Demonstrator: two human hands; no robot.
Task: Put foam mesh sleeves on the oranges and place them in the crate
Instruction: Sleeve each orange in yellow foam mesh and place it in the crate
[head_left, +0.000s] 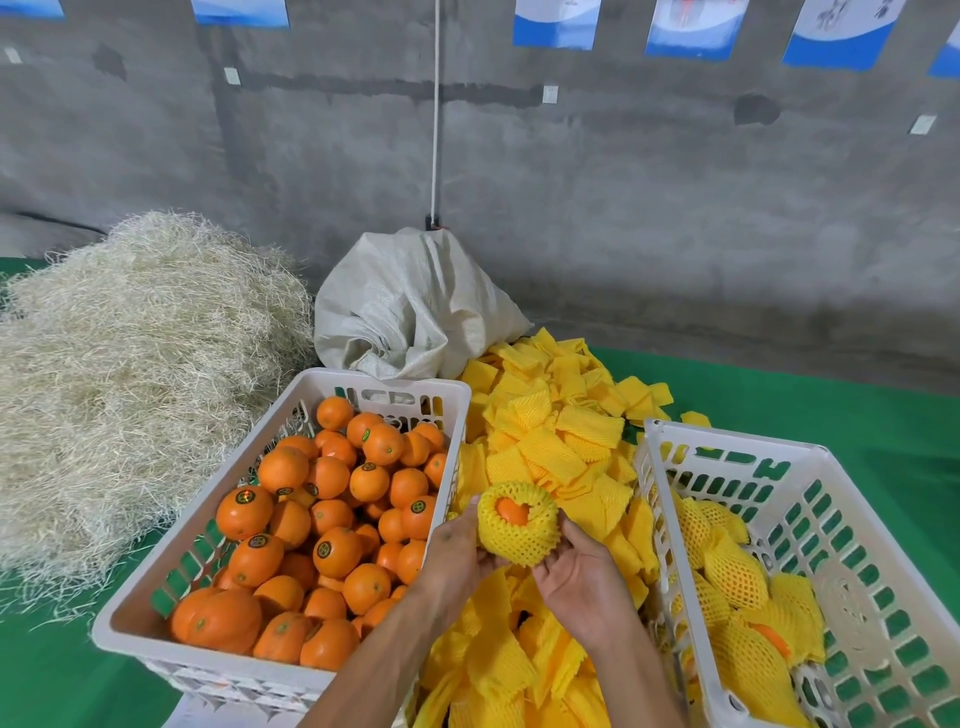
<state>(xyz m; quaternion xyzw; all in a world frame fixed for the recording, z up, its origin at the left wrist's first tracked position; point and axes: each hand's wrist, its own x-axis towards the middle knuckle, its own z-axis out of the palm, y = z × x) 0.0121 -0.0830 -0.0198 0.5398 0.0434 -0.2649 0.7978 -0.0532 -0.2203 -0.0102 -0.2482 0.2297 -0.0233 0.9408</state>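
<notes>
Between my hands is an orange wrapped in a yellow foam mesh sleeve (517, 525), its top still showing through the opening. My left hand (457, 556) grips the sleeve's left side with thumb and fingers. My right hand (576, 571) cups it from below and the right, palm up, fingers curled against the mesh. A white crate of bare oranges (291, 540) stands at the left. Another white crate (852, 566) at the right holds several sleeved oranges (735, 571) in its near left part.
A heap of loose yellow foam sleeves (550, 431) lies between the two crates and runs down under my arms. A pile of straw (124, 384) fills the left. A white woven sack (410, 306) leans against the grey wall. Green cloth (857, 415) covers the table.
</notes>
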